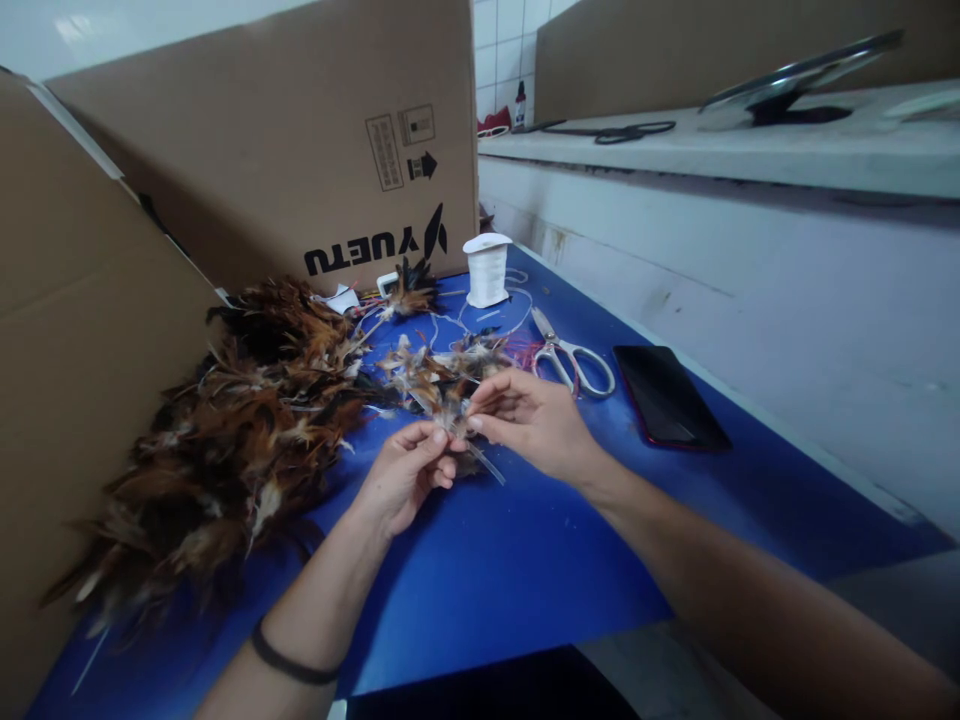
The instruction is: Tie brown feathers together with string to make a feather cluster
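Note:
Between my two hands, above the blue table (pixel 517 570), is a small tuft of brown and grey feathers (pixel 452 415). My left hand (pixel 415 468) pinches it from below, thumb against the fingers. From the other side my right hand (pixel 529 415) closes thumb and fingertips at the tuft's edge. A thin clear stick (pixel 487 465) slants down from beneath the fingers; whether it belongs to the tuft I cannot tell. Just behind the hands lie loose feathers (pixel 420 365). A large heap of brown and black feathers (pixel 247 430) spreads along the left.
Silver scissors (pixel 581 365) and a black phone (pixel 670 397) lie to the right. A white thread spool (pixel 487 272) stands at the back, with loose string around it. Cardboard boxes (pixel 262 150) wall the left and back; a white ledge (pixel 675 150) runs along the right.

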The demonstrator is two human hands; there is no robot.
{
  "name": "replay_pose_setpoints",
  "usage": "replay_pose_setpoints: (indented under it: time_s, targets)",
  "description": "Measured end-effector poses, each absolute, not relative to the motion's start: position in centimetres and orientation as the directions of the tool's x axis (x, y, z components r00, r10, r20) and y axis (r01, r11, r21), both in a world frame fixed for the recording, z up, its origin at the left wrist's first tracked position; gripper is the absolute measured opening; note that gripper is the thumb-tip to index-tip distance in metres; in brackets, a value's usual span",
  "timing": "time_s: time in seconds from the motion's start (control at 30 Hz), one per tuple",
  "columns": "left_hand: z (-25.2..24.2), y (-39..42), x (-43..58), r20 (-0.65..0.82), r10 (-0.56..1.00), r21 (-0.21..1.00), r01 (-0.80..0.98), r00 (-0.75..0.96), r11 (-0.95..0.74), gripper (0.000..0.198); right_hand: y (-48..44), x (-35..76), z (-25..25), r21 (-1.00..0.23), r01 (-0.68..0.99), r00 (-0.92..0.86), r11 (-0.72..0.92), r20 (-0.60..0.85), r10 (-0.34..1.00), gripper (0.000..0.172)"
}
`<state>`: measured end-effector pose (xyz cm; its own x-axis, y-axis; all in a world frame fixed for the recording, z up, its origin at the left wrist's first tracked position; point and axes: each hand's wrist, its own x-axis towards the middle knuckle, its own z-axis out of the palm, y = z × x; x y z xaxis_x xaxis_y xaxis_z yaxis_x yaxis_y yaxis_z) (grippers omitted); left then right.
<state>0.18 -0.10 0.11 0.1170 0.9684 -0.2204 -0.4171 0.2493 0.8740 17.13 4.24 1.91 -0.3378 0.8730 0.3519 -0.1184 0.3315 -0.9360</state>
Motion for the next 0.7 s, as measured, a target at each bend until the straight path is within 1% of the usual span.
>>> replay_pose_setpoints:
  time_s: [0.13,0.3,0.47,0.6,0.7]
  targets:
    - [0.09,-0.14,0.23,-0.235,0.965,0.872,-0.412,0.118,0.263,0.023,3.78,16.96,1.86,-0.898,-0.029,-0.272,0.439,0.430,0.861,0.011]
    - [-0.18,-0.13,0.16,-0.224,0.965,0.877,-0.404,0.136,0.261,0.021,3.62,17.05,1.78,-0.834,0.014,-0.193,0.552,0.539,0.820,0.008]
    - [-0.33,-0.13,0.18,-0.220,0.963,0.880,-0.394,0.155,0.265,0.020,3.50,16.95,1.48,-0.791,0.115,-0.208,0.600,0.572,0.794,0.005]
    - [-0.26,-0.16,0.25,-0.219,0.961,0.882,-0.388,0.167,0.268,0.019,3.32,16.88,1.63,-0.708,0.228,-0.217,0.668,0.632,0.744,0.004]
    - [-0.19,-0.18,0.27,-0.218,0.961,0.884,-0.384,0.167,0.268,0.020,3.26,16.88,1.82,-0.659,0.270,-0.231,0.702,0.663,0.712,0.006]
